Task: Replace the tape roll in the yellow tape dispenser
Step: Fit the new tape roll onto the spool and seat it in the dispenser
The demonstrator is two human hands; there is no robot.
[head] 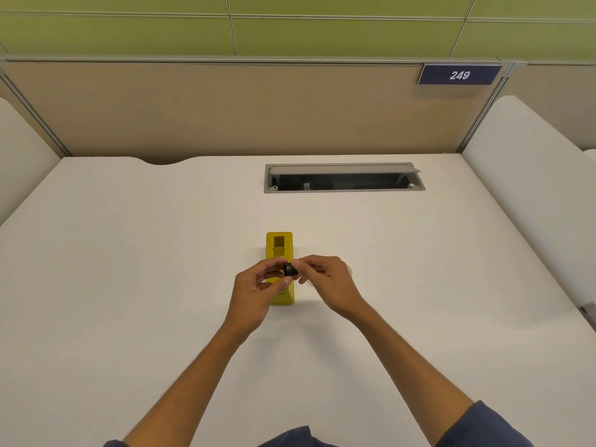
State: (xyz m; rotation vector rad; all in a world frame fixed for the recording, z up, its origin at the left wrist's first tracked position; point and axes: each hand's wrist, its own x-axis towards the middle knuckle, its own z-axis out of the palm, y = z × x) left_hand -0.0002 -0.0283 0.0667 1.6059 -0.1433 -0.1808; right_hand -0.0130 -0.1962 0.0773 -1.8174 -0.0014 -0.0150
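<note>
The yellow tape dispenser lies lengthwise on the white desk, its roll bay showing as a dark opening at the far end. Just above its middle, both my hands meet around a small black spool core. My left hand pinches the core between thumb and fingers. My right hand touches the core's right side with thumb and forefinger. A pale, roundish shape under my right hand is mostly hidden; I cannot tell whether it is a tape roll. The near half of the dispenser is covered by my left hand.
A grey cable tray with its lid raised is set into the desk behind the dispenser. A beige partition with a blue "249" sign closes the back. White side panels flank the desk.
</note>
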